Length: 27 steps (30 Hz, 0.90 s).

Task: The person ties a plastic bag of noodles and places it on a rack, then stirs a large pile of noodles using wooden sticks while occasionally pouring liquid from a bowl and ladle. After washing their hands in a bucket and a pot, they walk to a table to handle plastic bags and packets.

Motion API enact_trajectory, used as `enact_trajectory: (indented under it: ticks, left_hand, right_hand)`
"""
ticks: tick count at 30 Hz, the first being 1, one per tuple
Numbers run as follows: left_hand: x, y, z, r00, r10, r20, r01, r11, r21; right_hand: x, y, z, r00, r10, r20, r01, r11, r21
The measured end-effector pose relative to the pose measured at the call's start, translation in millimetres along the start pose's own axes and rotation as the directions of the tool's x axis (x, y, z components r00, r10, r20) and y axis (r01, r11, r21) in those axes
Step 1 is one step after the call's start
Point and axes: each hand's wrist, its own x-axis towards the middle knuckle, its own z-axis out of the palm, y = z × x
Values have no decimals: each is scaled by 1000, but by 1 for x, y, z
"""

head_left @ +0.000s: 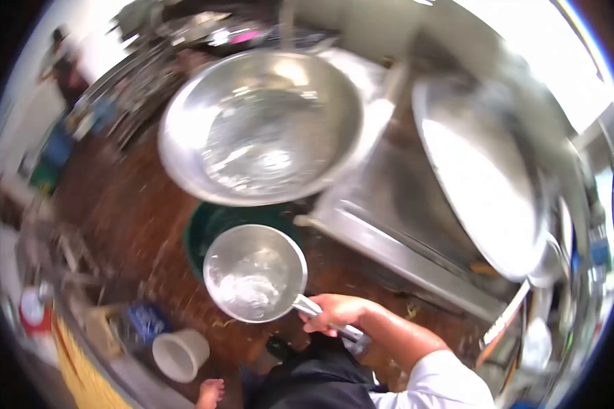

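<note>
My right hand (333,313) is wrapped around the handle of a metal saucepan (215,294), which has clear, rippling water in it. The pan is held out over the floor, in front of my dark apron (307,385). Just beyond it stands a large, wide steel bowl (181,146), also with water that glints and ripples. Below the bowl and partly hidden by the pan is a dark green tub (199,235). My left hand (212,392) hangs low at the bottom edge, fingers loosely bent, with nothing visible in it.
A steel counter (375,225) runs along the right, with a big, shallow, pale pan (484,184) on it. A white bucket (181,356) and a blue box (148,322) stand at lower left. The reddish floor (126,198) looks wet. Another person (67,68) is far left.
</note>
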Motion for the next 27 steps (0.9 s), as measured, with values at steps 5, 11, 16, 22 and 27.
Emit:
enact_trajectory:
  ticks: [5,11,16,22,27]
  left_hand:
    - [36,72,-7,979,140,150,-142,990,2]
    - [38,145,41,886,388,253,-418,906,72]
    - [9,160,45,862,435,260,-471,878,90]
    - [28,142,5,931,271,246,-317,933,171]
    - [29,127,-15,940,197,279,-243,959,143]
  right_hand:
    - [-114,-39,21,963,-160,-217,186,977,105]
    - [-179,-44,-15,764,-321,-559,459,880,121]
    - [-198,-44,-89,653,-385,-652,713,602,359]
    - [-219,-51,-164,446,-720,-531,807,68,587]
    - [-230,-70,-198,145,-921,-361,685,-170,709]
